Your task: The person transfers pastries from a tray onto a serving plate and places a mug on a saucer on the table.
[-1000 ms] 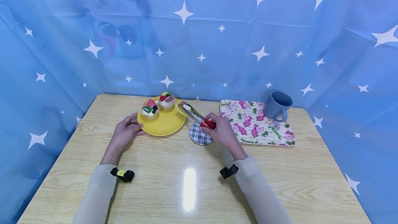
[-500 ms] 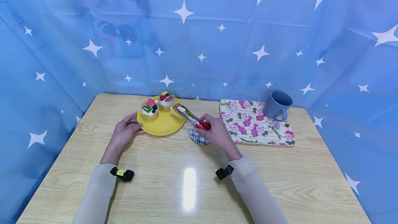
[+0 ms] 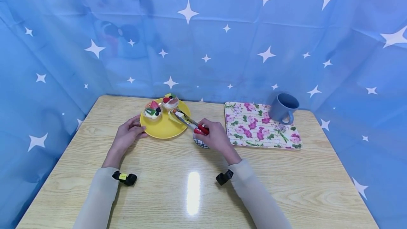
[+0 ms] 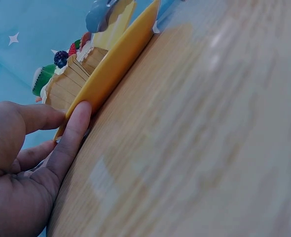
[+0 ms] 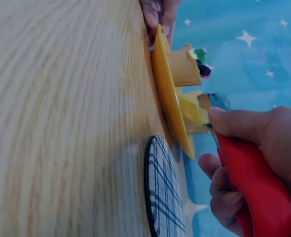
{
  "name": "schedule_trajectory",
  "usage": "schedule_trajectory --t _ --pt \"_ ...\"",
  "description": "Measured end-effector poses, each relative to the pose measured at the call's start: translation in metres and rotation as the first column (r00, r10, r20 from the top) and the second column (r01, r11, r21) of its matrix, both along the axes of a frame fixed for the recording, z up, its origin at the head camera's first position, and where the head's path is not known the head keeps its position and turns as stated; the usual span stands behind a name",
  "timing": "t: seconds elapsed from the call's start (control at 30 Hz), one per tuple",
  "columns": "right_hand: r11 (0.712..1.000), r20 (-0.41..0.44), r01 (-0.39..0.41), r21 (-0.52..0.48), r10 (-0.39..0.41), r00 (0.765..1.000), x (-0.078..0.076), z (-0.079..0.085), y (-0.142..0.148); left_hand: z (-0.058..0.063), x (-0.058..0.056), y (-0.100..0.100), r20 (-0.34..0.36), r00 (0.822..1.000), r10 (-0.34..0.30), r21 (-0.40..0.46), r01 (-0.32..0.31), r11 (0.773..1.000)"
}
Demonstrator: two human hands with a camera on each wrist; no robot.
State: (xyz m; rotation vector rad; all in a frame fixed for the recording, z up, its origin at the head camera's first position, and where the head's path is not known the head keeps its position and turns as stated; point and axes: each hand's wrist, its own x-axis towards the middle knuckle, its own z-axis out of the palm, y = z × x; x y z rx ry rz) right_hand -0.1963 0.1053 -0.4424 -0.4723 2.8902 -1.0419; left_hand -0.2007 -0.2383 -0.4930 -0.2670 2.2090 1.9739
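Note:
My left hand (image 3: pixel 128 133) pinches the near-left rim of a yellow plate (image 3: pixel 166 130), thumb on one side of the edge and fingers on the other. Two fruit-topped cupcakes in pleated cups stand on the plate: a front-left cupcake (image 3: pixel 153 112) with strawberry and dark berries, and a cupcake (image 3: pixel 170 103) behind it. My right hand (image 3: pixel 216 135) grips red-handled tongs (image 3: pixel 190 122). Between the tongs' tips is a small yellow-sided piece of cake (image 5: pixel 193 106), low over the plate's right half. The tips partly hide its top.
A round plaid coaster (image 3: pixel 201 142) lies below my right hand, partly covered by it. To the right is a floral tray (image 3: pixel 251 130) bearing a blue-grey mug (image 3: pixel 283 110). A blue star-patterned curtain (image 3: pixel 203 38) hangs behind the wooden table (image 3: pixel 159 193).
The right hand has moved left with the tongs, carrying the yellow-sided piece of cake from the plate's right edge in over the plate. The left hand stays on the rim.

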Motion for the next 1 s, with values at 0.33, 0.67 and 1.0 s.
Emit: schedule_trajectory --t 0.33,0.67,1.0 --pt "0.999 -0.031 -0.044 0.011 0.044 0.999 -0.004 -0.005 -0.010 -0.001 -0.001 0.000 -0.001 1.000 0.004 0.021 -0.004 1.000" --pt "0.999 -0.021 -0.030 0.014 0.030 0.999 -0.005 -0.011 -0.019 -0.001 0.000 -0.001 0.002 1.000 -0.006 0.014 0.006 1.000" --pt "0.997 -0.052 -0.024 0.067 0.027 0.998 -0.003 -0.013 -0.022 0.000 0.001 0.000 -0.010 1.000 -0.002 0.009 0.002 1.000"
